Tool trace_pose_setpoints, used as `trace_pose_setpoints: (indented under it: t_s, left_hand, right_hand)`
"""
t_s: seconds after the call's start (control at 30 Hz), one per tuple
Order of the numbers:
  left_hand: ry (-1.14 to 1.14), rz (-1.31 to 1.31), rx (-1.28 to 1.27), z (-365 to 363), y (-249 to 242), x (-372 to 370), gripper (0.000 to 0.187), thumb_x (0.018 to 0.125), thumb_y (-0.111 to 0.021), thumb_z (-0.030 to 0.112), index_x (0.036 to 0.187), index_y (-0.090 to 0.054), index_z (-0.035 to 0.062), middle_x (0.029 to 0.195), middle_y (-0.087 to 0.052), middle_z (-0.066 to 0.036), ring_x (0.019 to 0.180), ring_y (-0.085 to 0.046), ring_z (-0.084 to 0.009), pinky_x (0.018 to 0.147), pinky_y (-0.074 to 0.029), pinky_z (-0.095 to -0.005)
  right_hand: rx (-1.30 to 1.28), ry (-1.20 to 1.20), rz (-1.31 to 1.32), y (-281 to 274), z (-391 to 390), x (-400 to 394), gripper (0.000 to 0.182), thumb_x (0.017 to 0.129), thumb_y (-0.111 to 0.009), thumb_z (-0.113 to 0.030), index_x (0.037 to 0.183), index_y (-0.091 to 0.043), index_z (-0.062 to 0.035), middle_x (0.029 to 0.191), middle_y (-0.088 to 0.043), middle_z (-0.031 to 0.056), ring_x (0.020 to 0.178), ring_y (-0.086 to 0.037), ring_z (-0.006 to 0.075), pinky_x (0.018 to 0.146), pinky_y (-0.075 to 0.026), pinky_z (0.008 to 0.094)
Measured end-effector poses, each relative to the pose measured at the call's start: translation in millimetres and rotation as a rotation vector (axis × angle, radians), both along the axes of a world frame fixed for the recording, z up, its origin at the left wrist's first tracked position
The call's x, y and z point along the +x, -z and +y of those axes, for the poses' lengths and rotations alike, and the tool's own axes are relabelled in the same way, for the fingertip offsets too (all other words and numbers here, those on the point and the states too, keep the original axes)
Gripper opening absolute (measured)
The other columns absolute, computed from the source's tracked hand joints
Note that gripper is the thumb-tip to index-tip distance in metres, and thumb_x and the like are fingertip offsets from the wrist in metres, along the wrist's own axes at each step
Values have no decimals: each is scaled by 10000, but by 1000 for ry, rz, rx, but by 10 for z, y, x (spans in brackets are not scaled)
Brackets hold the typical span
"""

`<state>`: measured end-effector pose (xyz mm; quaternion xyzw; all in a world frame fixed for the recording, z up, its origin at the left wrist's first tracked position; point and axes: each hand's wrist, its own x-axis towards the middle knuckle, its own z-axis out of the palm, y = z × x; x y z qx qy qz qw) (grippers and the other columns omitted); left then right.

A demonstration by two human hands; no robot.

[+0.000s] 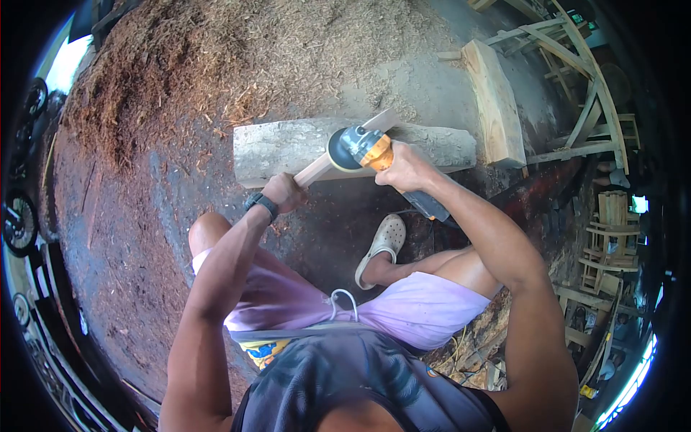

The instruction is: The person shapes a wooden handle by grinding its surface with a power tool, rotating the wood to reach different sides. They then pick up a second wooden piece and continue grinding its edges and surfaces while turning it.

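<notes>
While the left hand [286, 193] closes its curled fingers around the near end of a wood strip [314, 170], I have the right hand [407, 167] wrapped about the body of an orange-and-grey angle grinder [376, 151]. Strip slants over a pale log [277, 150] lying crosswise ahead of the knees, its far end showing past the tool. Grinder sits above the strip's middle, round disc [337, 153] overlapping it; from my angle I cannot tell whether they touch. Dark watch [262, 204] on the left wrist. I count 1 clog [389, 235] in view, on the ground between the log and the lilac shorts [425, 306]. Beyond the log, a broad spread of wood shavings [302, 50]. At the log's right end, 1 squared timber [495, 104], set at an angle; farther right, I note a curved wooden frame [608, 108].
</notes>
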<state>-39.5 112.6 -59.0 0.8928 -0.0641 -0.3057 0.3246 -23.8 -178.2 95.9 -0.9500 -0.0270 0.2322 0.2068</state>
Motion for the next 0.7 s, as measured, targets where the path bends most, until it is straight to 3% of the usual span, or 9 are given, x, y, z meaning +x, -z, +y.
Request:
trace_pose_setpoints:
  t_s: [0.07,0.13,0.2,0.33,0.4,0.63,0.7]
  left_hand:
    - [8,-19,3,3,31,-3,396,794,-790,326,987,-770,-20,893,-738,-265,887,-747,-386,791,-593,-455]
    - [13,-38,4,1,85,-1,399,797,-787,330,987,-769,-21,891,-737,-265,885,-746,-387,790,-593,-455]
    - [-27,-63,-15,-7,93,-13,348,806,-710,259,928,-735,-66,748,-708,-248,740,-744,-359,702,-582,-442]
    - [-34,-62,-23,-2,-33,-18,331,807,-696,251,912,-723,-62,748,-703,-254,747,-744,-366,712,-584,-446]
    - [-17,-29,28,-4,-81,-11,401,802,-779,337,994,-765,-14,880,-736,-260,871,-749,-378,786,-596,-446]
    - [-38,-34,19,2,-31,-16,396,788,-796,327,1007,-769,-1,883,-739,-254,870,-748,-376,786,-597,-441]
    - [-16,-52,-42,9,-23,-15,304,793,-709,232,922,-729,-43,740,-717,-207,733,-747,-323,716,-585,-429]
  right_hand:
    - [-105,14,46,-72,35,-19,590,677,-779,-276,1139,-646,65,1042,-729,287,1020,-719,418,891,-567,446]
    - [-89,28,-6,-58,-14,-40,547,676,-779,-256,1117,-658,45,1006,-729,265,977,-718,404,865,-559,439]
    - [-72,33,-52,-17,-62,-26,506,675,-780,-237,1094,-670,25,971,-729,243,933,-717,391,840,-552,432]
    - [-73,76,-40,12,-208,92,489,680,-781,-224,1099,-678,4,972,-735,226,915,-719,380,828,-555,428]
    - [-92,120,7,-17,-284,167,440,682,-788,-227,1055,-702,-11,928,-743,205,879,-721,359,810,-556,422]
    - [-171,285,-65,-27,-670,418,387,673,-807,-245,973,-732,-12,897,-746,196,834,-730,329,760,-554,422]
    - [-128,304,-103,-43,-686,403,370,677,-798,-240,957,-729,-7,889,-745,192,829,-731,323,753,-553,421]
